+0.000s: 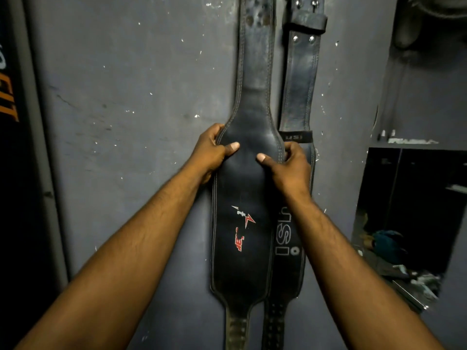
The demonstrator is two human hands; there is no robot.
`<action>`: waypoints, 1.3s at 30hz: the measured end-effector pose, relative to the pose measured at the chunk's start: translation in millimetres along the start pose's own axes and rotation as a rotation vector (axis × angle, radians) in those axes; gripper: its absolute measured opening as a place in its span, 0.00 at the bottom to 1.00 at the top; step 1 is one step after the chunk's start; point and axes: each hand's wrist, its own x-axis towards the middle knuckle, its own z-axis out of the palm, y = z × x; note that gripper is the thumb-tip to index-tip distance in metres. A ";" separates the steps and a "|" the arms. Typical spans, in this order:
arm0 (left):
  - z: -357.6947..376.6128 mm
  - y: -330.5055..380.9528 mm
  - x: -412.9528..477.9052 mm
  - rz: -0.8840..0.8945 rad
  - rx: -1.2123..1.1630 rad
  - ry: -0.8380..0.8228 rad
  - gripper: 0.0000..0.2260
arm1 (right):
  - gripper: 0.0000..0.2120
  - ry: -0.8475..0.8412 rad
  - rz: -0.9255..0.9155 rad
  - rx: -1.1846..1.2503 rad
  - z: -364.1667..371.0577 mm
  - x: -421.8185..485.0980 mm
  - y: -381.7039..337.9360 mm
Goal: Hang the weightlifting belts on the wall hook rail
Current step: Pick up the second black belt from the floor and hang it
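Note:
A black leather weightlifting belt with a red logo [242, 238] hangs lengthwise against the grey wall, its narrow strap running up out of the frame. My left hand [211, 154] grips its left edge where it widens, thumb on the front. On the opposite edge, at the same height, my right hand [288, 168] holds it the same way. Behind it and to the right hangs a second black belt with white USI lettering [298, 79], partly covered. The hook rail is above the frame, hidden.
The grey wall [131, 109] is scuffed and paint-flecked. A dark panel with orange lettering [10, 102] borders the left. At the right, a dark recess or mirror [414, 203] shows clutter low down, with a small ledge [409, 141] above it.

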 end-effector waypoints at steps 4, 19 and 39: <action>3.4 -5.1 -10.0 0.020 0.003 0.071 0.19 | 0.20 -0.020 0.069 0.037 -3.4 6.1 1.7; 5.2 -126.9 -140.7 -0.269 -0.169 0.042 0.15 | 0.20 -0.149 0.352 0.047 3.7 -94.0 101.1; 16.8 -218.7 -217.2 -0.538 0.397 0.078 0.17 | 0.30 -0.248 0.589 -0.240 16.8 -166.8 172.2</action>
